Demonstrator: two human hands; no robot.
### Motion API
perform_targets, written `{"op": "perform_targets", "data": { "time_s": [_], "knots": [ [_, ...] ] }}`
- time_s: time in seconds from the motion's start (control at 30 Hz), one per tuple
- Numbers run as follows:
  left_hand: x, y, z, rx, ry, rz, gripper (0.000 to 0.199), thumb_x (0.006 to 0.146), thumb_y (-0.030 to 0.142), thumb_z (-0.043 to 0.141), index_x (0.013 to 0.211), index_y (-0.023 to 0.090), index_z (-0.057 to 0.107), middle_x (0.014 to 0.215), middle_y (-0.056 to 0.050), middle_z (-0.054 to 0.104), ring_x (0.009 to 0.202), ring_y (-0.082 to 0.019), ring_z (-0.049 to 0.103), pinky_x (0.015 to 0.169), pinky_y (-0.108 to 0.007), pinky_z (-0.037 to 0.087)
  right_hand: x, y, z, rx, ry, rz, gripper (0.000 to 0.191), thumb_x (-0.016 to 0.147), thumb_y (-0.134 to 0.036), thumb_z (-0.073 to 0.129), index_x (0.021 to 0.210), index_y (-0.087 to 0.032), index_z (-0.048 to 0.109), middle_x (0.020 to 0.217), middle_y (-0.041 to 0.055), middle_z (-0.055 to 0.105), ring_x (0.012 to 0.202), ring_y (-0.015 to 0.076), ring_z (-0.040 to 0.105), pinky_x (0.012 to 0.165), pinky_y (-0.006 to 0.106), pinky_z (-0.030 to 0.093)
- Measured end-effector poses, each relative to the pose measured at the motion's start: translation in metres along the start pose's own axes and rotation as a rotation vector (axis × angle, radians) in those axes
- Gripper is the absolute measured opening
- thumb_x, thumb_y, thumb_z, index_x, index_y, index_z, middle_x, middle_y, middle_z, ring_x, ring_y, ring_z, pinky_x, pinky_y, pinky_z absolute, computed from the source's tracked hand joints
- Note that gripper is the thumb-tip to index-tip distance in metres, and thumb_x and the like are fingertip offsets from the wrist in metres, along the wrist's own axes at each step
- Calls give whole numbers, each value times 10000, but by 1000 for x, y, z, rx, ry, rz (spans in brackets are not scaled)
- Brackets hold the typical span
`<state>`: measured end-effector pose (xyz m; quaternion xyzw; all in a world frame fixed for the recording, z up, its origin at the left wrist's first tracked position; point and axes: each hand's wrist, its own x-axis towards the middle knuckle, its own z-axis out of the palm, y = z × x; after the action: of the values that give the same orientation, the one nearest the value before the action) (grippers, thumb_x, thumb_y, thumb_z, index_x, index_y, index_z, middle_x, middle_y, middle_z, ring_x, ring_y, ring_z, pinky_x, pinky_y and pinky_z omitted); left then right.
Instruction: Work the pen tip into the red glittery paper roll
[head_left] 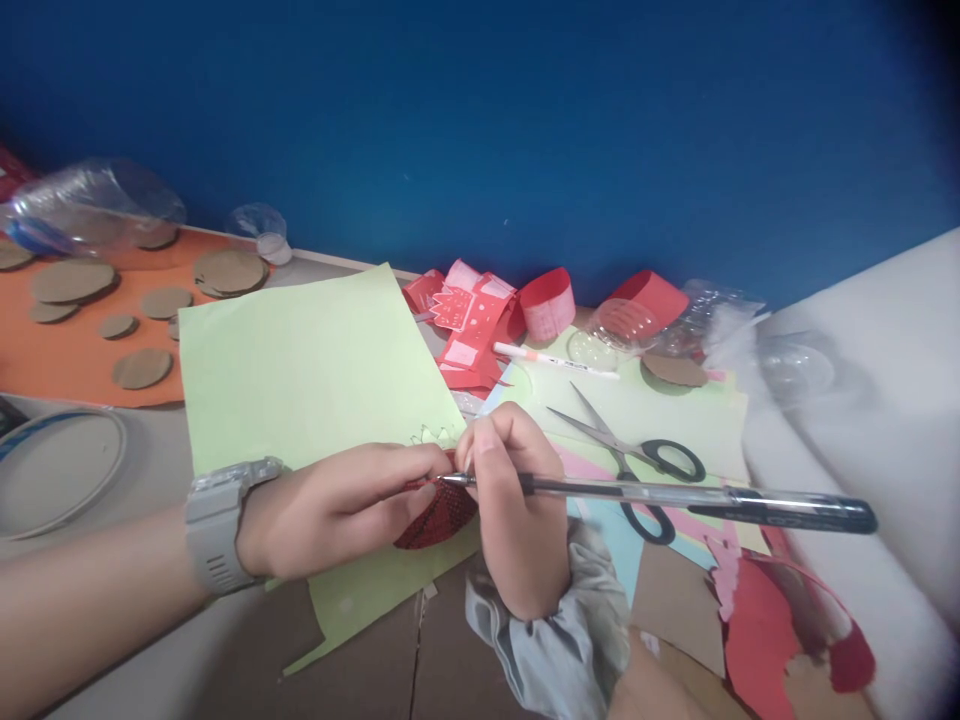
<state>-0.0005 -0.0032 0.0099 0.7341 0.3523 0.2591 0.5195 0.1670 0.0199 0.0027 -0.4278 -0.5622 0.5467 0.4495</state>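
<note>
My right hand (517, 510) is closed around a clear-barrelled black pen (645, 490), its tip pointing left towards my left fingers. Between thumb and fingers, my left hand (352, 510) holds a red piece with a dark pattern (439, 517), partly covered by both hands. Beneath it lies a light green sheet of paper (300, 370). A small jagged outline (433, 436) shows on the green paper just above the red piece. The pen tip is at or very near the red piece's upper edge; whether it touches cannot be made out.
Black-handled scissors (630, 450) lie open to the right on coloured paper. A white marker (555, 358) and red paper loops (547, 302) are behind. Cardboard discs (142, 368) sit on orange paper at left, near a plastic bottle (97, 200). A blue wall (480, 130) rises behind.
</note>
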Motion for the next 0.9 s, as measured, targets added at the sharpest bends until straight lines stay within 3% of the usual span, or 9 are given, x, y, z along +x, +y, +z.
{"op": "perform_targets", "data": {
  "time_s": [0.47, 0.9],
  "knots": [
    [0, -1, 1, -15, -6, 2, 203, 975, 136, 294, 937, 153, 493, 801, -20, 523, 700, -137, 461, 672, -224, 416, 0, -1, 0, 5, -6, 7, 297, 920, -200, 439, 636, -212, 352, 587, -61, 315, 545, 93, 320, 507, 245, 283],
    [1, 3, -3, 5, 27, -27, 223, 1001, 182, 306, 908, 158, 507, 836, -25, 573, 729, -138, 524, 702, -213, 445, -3, 4, 2, 170, 34, -50, 301, 946, -193, 439, 645, -197, 414, 568, -68, 413, 469, 65, 287, 471, 234, 291]
  ]
}}
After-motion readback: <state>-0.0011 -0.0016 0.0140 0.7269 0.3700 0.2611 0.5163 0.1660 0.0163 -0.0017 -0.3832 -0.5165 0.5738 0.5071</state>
